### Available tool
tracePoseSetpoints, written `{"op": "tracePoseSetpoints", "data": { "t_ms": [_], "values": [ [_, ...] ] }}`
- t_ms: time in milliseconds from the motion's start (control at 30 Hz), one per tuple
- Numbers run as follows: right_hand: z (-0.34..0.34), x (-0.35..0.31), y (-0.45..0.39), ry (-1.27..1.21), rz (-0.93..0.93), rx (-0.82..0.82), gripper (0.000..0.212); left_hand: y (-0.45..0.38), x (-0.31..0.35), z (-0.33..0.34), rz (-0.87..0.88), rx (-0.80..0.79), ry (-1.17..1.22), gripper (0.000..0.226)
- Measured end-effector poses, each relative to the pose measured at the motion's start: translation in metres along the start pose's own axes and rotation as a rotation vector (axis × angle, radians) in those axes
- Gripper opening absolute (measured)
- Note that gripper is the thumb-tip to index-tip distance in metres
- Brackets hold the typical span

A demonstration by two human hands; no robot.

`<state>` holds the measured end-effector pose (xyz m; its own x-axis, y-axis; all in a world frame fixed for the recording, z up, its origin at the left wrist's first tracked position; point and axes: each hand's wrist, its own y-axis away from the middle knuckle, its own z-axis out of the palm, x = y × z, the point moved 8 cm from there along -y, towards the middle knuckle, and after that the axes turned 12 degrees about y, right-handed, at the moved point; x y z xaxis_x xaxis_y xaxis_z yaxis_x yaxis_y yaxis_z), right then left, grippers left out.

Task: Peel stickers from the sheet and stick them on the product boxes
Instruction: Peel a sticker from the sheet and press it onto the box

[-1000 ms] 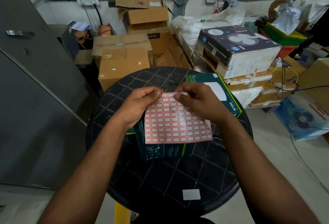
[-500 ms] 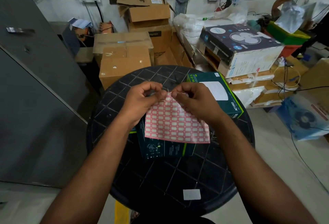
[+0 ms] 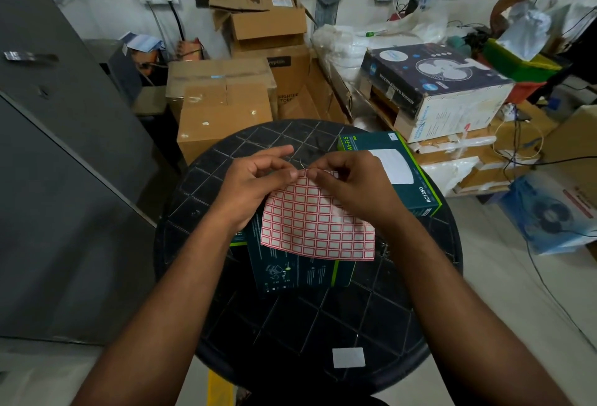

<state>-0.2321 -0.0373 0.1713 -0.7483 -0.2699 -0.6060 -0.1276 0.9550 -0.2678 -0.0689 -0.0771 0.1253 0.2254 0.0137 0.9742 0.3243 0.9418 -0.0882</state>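
Above the dark product box (image 3: pixel 290 273) on the table (image 3: pixel 323 325), your hands pinch the sticker sheet (image 3: pixel 318 223) at its far edge: left hand (image 3: pixel 255 186) steadying, right hand (image 3: pixel 352 189) picking. Lift one corner slowly, keeping the sheet taut.

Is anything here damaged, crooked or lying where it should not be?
Nothing is clearly damaged. The sticker sheet hangs bent and tilted, held at its top edge by both hands. One white label lies alone near the round table's front rim, away from the product boxes.
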Motion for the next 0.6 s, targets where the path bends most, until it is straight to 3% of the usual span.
{"op": "tracePoseSetpoints", "data": {
  "t_ms": [133,267,367,600],
  "values": [
    [0.0037,-0.0018,-0.005,0.018,-0.037,-0.022,0.013,-0.0027,0.0022,0.0008,0.019,-0.027,-0.032,0.007],
    [0.0075,-0.0023,-0.0076,0.003,-0.069,-0.053,0.013,-0.0051,0.0031,-0.0007,0.023,-0.025,-0.063,0.021],
    [0.0078,-0.0023,-0.008,-0.019,-0.075,-0.072,0.013,-0.0081,-0.0006,-0.0014,0.001,-0.052,-0.055,0.003],
    [0.0079,-0.0017,-0.0076,-0.051,-0.07,-0.105,0.013,-0.0079,0.0039,0.0041,0.003,-0.058,-0.034,0.016]
  ]
}}
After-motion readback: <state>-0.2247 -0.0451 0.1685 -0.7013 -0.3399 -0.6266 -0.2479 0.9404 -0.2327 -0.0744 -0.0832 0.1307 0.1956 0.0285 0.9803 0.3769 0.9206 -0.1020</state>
